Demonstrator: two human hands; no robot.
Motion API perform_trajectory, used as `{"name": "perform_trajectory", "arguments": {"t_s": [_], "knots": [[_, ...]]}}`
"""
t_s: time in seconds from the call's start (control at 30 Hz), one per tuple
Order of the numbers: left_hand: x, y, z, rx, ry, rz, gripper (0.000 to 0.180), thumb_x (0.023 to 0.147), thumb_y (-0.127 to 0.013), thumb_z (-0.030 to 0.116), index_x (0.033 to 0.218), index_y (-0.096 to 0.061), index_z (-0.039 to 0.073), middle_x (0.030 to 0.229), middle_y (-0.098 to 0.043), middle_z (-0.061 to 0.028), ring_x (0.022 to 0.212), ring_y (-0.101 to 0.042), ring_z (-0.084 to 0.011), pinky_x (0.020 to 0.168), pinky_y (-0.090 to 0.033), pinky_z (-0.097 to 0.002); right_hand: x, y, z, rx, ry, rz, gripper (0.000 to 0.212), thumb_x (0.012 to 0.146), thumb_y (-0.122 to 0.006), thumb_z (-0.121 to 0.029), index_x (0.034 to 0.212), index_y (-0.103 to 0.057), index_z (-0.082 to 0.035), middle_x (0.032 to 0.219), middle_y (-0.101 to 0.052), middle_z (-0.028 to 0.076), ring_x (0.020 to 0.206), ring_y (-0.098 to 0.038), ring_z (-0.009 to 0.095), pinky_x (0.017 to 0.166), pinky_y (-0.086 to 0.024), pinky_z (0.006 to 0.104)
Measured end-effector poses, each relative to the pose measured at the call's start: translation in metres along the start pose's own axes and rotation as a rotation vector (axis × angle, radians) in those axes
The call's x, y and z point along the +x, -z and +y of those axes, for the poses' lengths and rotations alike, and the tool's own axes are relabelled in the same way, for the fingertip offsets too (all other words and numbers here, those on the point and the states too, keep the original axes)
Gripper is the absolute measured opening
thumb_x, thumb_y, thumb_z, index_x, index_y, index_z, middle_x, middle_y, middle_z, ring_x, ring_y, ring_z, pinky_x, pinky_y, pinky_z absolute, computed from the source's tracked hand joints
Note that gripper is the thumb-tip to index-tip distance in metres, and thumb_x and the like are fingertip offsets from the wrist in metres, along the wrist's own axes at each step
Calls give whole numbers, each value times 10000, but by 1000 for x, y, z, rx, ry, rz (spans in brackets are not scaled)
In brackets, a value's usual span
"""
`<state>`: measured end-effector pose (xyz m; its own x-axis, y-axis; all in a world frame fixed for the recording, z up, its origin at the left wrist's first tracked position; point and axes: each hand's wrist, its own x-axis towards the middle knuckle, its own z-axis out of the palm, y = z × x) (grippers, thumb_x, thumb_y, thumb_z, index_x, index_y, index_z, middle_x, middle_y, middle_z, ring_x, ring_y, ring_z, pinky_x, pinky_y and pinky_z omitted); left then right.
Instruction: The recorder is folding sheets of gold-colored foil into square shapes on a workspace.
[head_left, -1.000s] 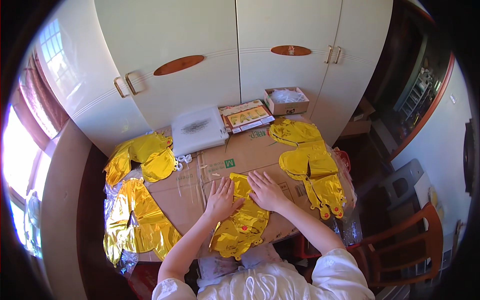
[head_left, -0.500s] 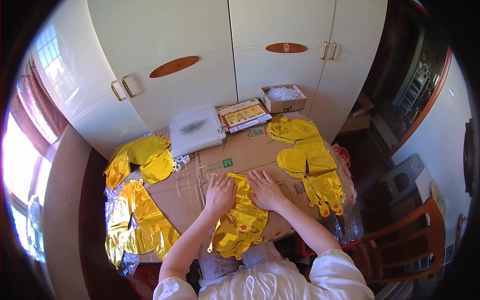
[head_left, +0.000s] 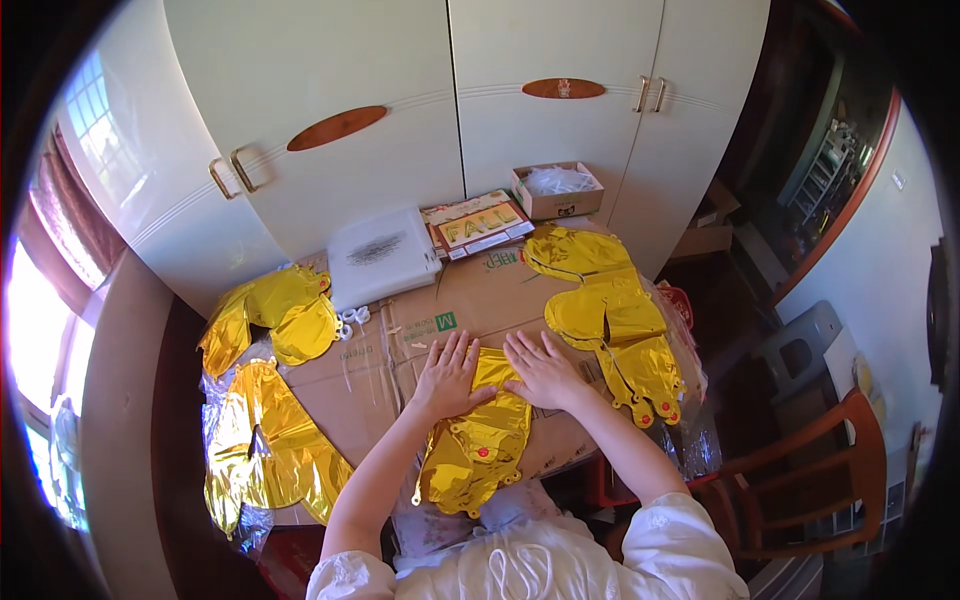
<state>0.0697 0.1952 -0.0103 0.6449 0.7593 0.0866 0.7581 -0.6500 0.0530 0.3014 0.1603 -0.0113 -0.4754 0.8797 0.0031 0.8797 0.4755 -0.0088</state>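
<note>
Creased gold foil piece (head_left: 478,435) lies at the near middle of the surface, on flattened brown cardboard (head_left: 345,405), its lower end reaching the near edge. Left hand (head_left: 445,382) and right hand (head_left: 545,375) rest palm-down across its upper part, one toward each side, thumbs pointing inward over the foil. Grip: wide on both, fingers extended, nothing pinched.

Step in hand reads as smoothing the foil flat. Best done, in this observer's judgement, with light, even pressure, palms drawn outward from the middle so that wrinkles run to the edges. Thin film probably creases or slides if both hands push the same way; one palm should anchor. Care advised around the small red round spot (head_left: 483,453) and the lobed lower rim, where scuffing or folding seems likeliest.
</note>
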Motion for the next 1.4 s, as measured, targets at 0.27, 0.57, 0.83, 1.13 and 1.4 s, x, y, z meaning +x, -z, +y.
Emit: {"name": "perform_trajectory", "arguments": {"t_s": [0.27, 0.57, 0.83, 1.13, 1.4], "knots": [[0, 0, 3, -11, 35, 6, 865, 885, -463, 644, 1498, -304, 55, 1547, -258, -245, 1458, -201, -381, 1163, -160, -555, -3, 20, 21, 197, -116, 87, 590, 1028, -338, -389, 1455, -356, 18, 1561, -282, 168, 1472, -199, 302, 1195, -150, 467], [-2, -9, 0, 12, 32, 69, 759, 895, -474, 510, 1499, -320, 77, 1557, -286, -176, 1456, -231, -346, 1163, -137, -580, -36, 13, -19, 370, -161, 416, 270, 849, -664, -165, 1096, -670, -56, 1205, -638, 63, 1152, -579, 222, 973, -431, 406], [0, -2, 5, 64, -153, 133, 622, 948, -442, 407, 1486, -353, 107, 1528, -367, -110, 1437, -290, -313, 1165, -188, -539, -76, 4, -34, 253, 122, 559, 156, 816, -656, -139, 945, -700, -64, 1010, -694, 39, 999, -640, 187, 892, -467, 357], [2, 5, 26, -35, -266, -11, 553, 983, -407, 438, 1494, -359, 232, 1531, -372, -81, 1444, -273, -335, 1166, -184, -547, -72, -4, -36, 267, 116, 583, 190, 804, -653, -132, 967, -712, -55, 1013, -709, 57, 1035, -645, 201, 930, -469, 361], [3, 6, 29, 14, -272, -30, 568, 974, -395, 479, 1496, -356, 259, 1544, -352, -72, 1456, -235, -342, 1170, -165, -552, -62, -5, -8, 361, 0, 596, 153, 770, -677, -113, 921, -696, -91, 952, -695, 27, 957, -646, 176, 845, -469, 371]]}}
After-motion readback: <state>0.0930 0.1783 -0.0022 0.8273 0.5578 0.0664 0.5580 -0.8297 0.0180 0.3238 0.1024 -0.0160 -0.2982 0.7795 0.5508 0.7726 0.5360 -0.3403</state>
